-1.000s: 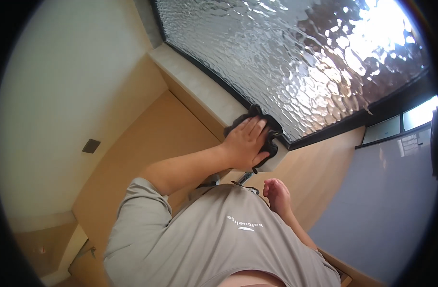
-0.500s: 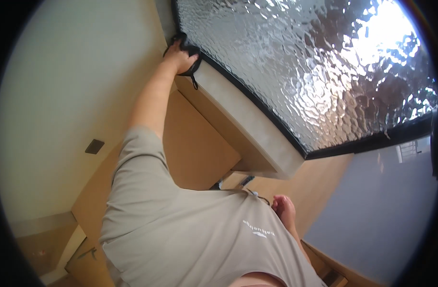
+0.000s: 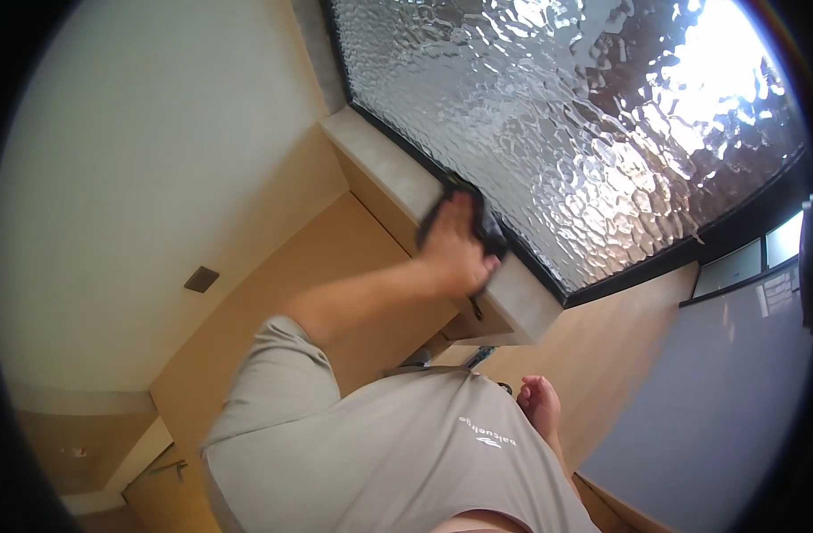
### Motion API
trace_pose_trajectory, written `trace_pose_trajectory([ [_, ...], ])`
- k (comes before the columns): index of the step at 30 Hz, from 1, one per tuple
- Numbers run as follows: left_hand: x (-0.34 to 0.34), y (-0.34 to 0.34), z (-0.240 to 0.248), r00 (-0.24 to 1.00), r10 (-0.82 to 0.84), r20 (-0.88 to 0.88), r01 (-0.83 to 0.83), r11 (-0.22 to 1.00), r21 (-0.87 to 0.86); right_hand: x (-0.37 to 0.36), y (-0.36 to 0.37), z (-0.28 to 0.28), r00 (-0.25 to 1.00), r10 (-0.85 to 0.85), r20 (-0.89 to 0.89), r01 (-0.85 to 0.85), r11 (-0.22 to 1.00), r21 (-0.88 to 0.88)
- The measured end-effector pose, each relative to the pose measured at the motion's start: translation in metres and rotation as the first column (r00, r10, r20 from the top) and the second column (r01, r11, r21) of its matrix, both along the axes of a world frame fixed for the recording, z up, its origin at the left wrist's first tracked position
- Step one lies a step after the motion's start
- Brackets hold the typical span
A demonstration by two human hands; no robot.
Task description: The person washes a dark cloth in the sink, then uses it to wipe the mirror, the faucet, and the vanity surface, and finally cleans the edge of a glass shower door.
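My left hand (image 3: 455, 253) presses a bunched black cloth (image 3: 488, 226) against the pale ledge (image 3: 389, 169) that runs along the black frame of a textured glass panel (image 3: 531, 133). Its fingers lie over the cloth, slightly blurred by motion, and a small dark loop (image 3: 477, 309) hangs from the cloth below the palm. Past the front of my grey-brown T-shirt, at the right, my right hand (image 3: 540, 404) is curled into a loose fist. Nothing shows in it, and it touches neither the ledge nor the glass.
Wooden panelling (image 3: 273, 266) stands under the ledge, and the ledge ends in a corner near the frame's lower corner. A pale wall (image 3: 158, 133) with a dark square plate (image 3: 201, 279) is at the left. Light wood flooring (image 3: 602, 346) and a grey-blue surface (image 3: 691, 391) lie at the right.
My left hand has slid with the black cloth along the ledge, from its far left end to nearer its right corner. My right hand stays curled, shifted slightly in view.
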State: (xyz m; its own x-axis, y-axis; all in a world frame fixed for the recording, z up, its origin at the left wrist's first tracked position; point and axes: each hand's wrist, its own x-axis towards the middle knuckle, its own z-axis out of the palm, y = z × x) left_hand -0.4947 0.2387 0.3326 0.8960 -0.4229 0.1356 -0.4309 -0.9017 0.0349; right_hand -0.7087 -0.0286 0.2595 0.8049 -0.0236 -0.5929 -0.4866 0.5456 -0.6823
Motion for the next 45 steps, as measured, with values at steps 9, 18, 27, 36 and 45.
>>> trace_pose_trajectory([
  [9,0.006,0.003,-0.007,0.985,0.110,0.134,-0.091,0.987,-0.135,0.019,-0.023,-0.008,0.998,0.069,0.001,-0.069,0.992,-0.105],
  [18,0.157,0.186,0.001,0.915,0.403,-0.001,-0.402,0.912,0.085,0.013,-0.023,-0.001,0.999,0.028,0.040,-0.022,0.989,-0.148],
  [27,0.194,0.231,-0.029,0.873,0.400,0.278,-0.378,0.916,-0.131,-0.014,-0.009,-0.008,0.992,-0.116,0.054,0.123,0.981,-0.148],
  [36,0.112,0.106,0.003,0.787,0.613,-0.074,-0.616,0.787,-0.025,-0.020,-0.002,-0.017,0.987,-0.146,0.063,0.148,0.988,-0.037],
  [45,-0.035,-0.012,-0.018,0.977,-0.041,0.211,0.105,0.946,-0.306,0.017,0.010,0.003,0.995,0.045,0.087,-0.033,0.991,-0.129],
])
